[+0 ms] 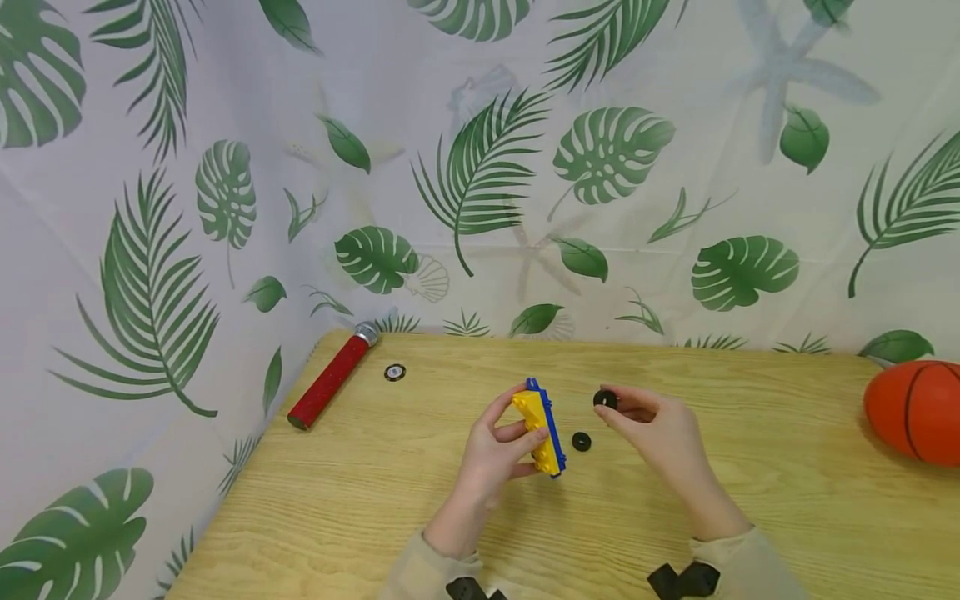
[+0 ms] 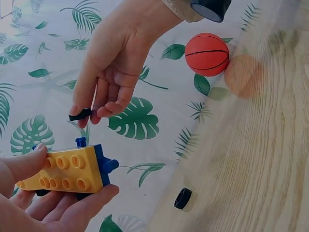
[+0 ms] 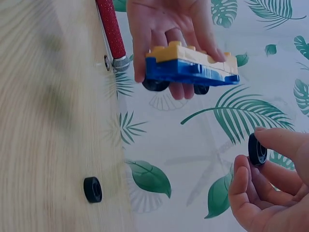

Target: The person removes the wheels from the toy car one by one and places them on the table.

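My left hand (image 1: 491, 454) grips a toy car body (image 1: 543, 429) made of yellow and blue bricks, tilted on its side above the table. Studs cover its yellow part, and blue axle pegs stick out of the base in the left wrist view. Two black wheels sit on its far side in the right wrist view. Between thumb and fingertips my right hand (image 1: 660, 433) pinches a loose black toy wheel (image 3: 258, 149), apart from the car. Another black wheel (image 1: 581, 442) lies on the table between the hands.
A red microphone (image 1: 330, 379) lies at the table's left edge, with a round black-and-white disc (image 1: 394, 372) beside it. An orange-red basketball (image 1: 917, 412) rests at the right. Behind the wooden table (image 1: 337, 500) hangs a leaf-patterned cloth (image 1: 480, 308).
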Tool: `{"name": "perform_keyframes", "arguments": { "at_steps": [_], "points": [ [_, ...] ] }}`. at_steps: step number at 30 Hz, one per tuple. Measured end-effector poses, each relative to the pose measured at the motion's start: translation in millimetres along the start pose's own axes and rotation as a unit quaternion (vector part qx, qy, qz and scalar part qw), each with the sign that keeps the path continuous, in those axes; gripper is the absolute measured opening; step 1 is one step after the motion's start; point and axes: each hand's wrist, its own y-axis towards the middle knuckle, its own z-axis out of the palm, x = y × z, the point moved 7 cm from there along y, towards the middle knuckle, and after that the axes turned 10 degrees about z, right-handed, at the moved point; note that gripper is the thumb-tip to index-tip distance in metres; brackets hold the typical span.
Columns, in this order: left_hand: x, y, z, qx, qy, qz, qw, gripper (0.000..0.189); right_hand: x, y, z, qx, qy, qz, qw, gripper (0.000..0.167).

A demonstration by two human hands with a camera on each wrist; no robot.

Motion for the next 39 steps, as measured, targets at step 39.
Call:
{"name": "perform_keyframes", "arguments": {
  "at_steps": [39],
  "points": [
    [-2.3,0.1,-6.2,-0.013,-0.011,-0.008,0.9998,0.062,-79,39.9,0,0.059,-0.087,0.021,0.9942,0.036]
  ]
}}
